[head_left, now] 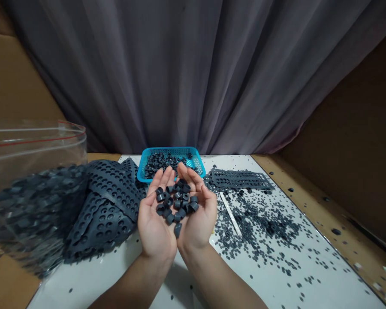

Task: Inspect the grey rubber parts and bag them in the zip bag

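My left hand [155,219] and my right hand [199,214] are held side by side, palms up and cupped together above the white table [270,279]. Across both palms lies a heap of several small dark grey rubber rings [176,201]. The fingers are stretched forward, slightly curled, towards a blue plastic basket [197,159] that holds more of the same rings. Both forearms come in from the bottom edge.
Punched dark rubber sheets [106,206] are piled to the left, with another flat sheet [239,178] at the right. Small round rubber scraps [260,227] litter the right of the table beside a white stick [230,213]. A clear zip bag [28,189] of parts stands at far left.
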The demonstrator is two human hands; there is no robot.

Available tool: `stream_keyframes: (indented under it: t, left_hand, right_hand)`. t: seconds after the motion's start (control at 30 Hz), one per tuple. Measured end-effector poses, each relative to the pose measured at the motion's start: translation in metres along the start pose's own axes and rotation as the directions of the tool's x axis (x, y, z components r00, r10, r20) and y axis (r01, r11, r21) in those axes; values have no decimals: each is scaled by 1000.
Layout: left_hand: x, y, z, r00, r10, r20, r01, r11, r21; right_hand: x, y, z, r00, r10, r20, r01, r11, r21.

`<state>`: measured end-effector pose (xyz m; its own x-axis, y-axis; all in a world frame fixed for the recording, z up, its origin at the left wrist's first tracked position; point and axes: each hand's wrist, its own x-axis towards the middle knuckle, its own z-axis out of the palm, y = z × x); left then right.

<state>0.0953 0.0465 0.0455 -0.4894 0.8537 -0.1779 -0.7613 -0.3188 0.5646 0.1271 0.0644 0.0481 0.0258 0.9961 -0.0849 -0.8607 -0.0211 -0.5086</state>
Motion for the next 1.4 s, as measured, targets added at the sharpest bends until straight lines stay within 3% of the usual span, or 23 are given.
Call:
stream_keyframes:
  t: [0.23, 0.6, 0.7, 0.87, 1.07, 1.23, 1.4]
  left_hand:
    - [1, -2, 6, 993, -66, -94, 63, 998, -29]
    - [3, -1, 0, 988, -96, -123, 106, 992, 72]
    - [4, -2, 1, 979, -130, -155, 140, 988, 62]
    - [4, -7, 1, 959, -192, -207, 197, 980, 3]
    - [6, -11, 1, 958, -162, -235, 181, 981, 63]
    - [5, -15, 2, 922, -352, -159, 345, 936, -74]
    - [5, -11, 4, 928, -333, -168, 318, 941, -112]
  right_hand:
    - [1, 3, -2, 1000, 2, 1, -2, 999, -35]
    - [1, 1, -2, 1000, 0, -20, -1, 999, -33]
    - [0, 0, -2, 999, -21, 45, 25, 996, -86]
    - [2, -1, -5, 978, 4, 207, 70, 934, -351]
    - [3, 0, -8, 993, -67, 93, 98, 915, -390]
    - [5, -3, -8, 989, -128, 69, 145, 908, -394]
    - [5, -5, -5, 987, -138, 86, 157, 944, -291]
